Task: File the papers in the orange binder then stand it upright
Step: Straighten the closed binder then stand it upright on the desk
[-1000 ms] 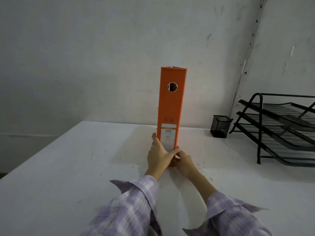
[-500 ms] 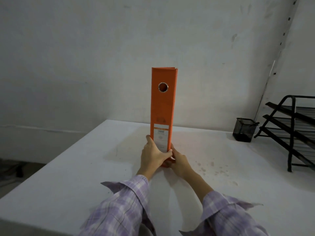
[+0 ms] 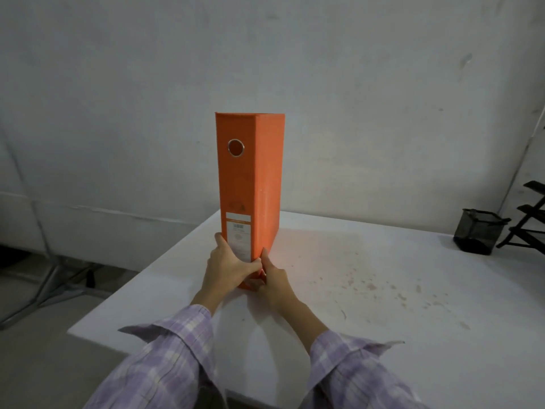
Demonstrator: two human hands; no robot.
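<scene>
Two hands point(image 3: 228, 265) round upright orange binder point(image 3: 247, 184)

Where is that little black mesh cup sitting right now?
In the head view, the black mesh cup sits at the far right of the white table, near the wall, just left of the black wire tray rack and well right of the orange binder.

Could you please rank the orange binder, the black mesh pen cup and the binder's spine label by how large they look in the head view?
1. orange binder
2. black mesh pen cup
3. spine label, though the cup stands farther away, so its true size may be understated.
</scene>
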